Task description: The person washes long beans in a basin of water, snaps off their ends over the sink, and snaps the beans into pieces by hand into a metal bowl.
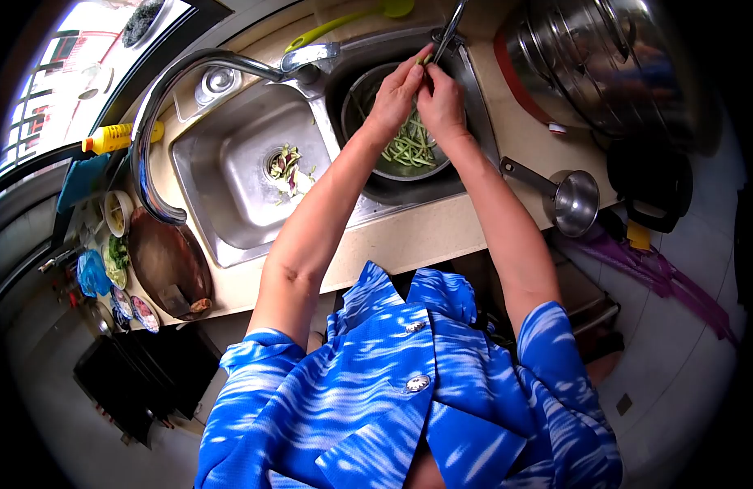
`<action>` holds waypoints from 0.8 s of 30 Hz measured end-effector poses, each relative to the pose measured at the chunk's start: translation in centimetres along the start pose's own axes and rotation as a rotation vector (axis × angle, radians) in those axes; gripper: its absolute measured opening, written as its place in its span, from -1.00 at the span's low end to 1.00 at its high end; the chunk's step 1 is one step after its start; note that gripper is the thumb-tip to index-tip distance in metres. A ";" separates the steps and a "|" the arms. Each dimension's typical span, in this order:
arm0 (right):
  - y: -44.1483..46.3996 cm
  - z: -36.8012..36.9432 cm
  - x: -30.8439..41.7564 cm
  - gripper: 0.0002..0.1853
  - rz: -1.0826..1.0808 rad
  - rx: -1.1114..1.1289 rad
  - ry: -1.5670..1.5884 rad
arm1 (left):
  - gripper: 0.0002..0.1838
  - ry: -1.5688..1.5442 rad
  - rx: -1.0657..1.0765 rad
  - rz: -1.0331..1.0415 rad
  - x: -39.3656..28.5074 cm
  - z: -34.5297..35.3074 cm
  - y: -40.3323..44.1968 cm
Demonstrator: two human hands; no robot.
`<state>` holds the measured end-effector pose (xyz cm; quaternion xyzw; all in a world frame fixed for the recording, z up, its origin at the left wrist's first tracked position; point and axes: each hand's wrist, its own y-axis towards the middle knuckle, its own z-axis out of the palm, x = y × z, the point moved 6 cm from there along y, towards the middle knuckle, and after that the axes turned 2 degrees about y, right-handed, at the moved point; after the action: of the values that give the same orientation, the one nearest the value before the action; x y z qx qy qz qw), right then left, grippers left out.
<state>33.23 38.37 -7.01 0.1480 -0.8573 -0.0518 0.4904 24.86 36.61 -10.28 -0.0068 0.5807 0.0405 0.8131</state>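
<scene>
Snapping green beans (410,151), seemingly: left hand (396,96) and right hand (441,104) pinch a green piece (425,59) above the beans' bowl (362,91) in the right sink (477,132); next calls for releasing it over the bowl.

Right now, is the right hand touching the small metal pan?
Apart: the head view shows the sink rim and counter between the right hand and the small metal pan.

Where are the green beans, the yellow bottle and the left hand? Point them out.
Green beans (410,149): head view, middle of the pile.
Yellow bottle (113,138): head view, side of its body.
Left hand (394,96): head view, back of the hand.
</scene>
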 end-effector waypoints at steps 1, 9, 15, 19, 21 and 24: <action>0.2 -0.1 0.1 -0.90 0.000 0.003 0.000 | -0.57 -0.045 0.039 -0.030 -0.5 0.0 0.3; 1.5 0.2 -0.4 -0.83 -0.082 0.144 -0.047 | -0.50 -0.308 0.117 -0.184 0.2 0.0 1.2; 0.9 -1.5 -0.4 -0.82 0.103 0.214 -0.010 | -0.43 -0.594 0.067 -0.343 2.1 -0.3 0.4; 0.6 -3.0 0.6 -0.83 -0.094 0.205 -0.128 | -0.61 0.143 -0.519 -0.548 12.4 -9.0 -1.6; 0.2 -3.9 0.8 -0.83 -0.003 0.208 -0.106 | -0.64 0.762 -0.483 -0.572 15.2 -10.8 -2.7; -0.7 -4.5 1.1 -0.84 0.060 0.232 -0.073 | -0.62 0.916 -0.444 -0.537 15.6 -8.8 -3.5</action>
<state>36.72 37.59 -3.94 0.1761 -0.8789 0.0570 0.4396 21.83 33.46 -28.06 -0.3414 0.8290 -0.0535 0.4396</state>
